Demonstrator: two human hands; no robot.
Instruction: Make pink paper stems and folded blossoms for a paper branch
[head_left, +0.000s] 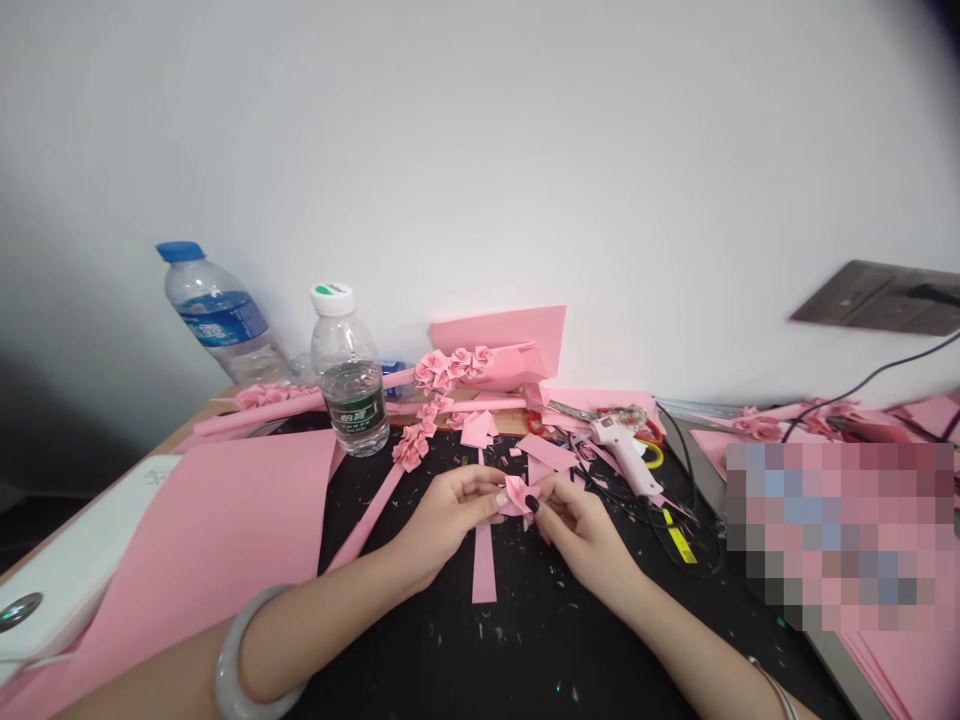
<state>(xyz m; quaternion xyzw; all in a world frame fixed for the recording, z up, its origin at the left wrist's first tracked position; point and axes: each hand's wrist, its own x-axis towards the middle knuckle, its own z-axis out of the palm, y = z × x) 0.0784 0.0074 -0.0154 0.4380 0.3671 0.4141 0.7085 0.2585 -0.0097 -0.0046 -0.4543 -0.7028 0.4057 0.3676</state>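
Note:
My left hand (450, 515) and my right hand (577, 530) meet over the black mat (525, 640), both pinching a small pink folded paper flower (516, 493) between their fingertips. A pink paper strip (484, 560) hangs down from it onto the mat. A pale bangle (236, 655) sits on my left wrist. Finished pink paper roses (450, 367) lie in a row further back, with more roses (411, 447) just left of my left hand.
Two plastic water bottles, one upright (349, 375) and one leaning (221, 315), stand at the back left. A large pink sheet (217, 530) covers the left. A glue gun (626, 450) with cable lies right of my hands. Pink offcuts litter the mat. White wall behind.

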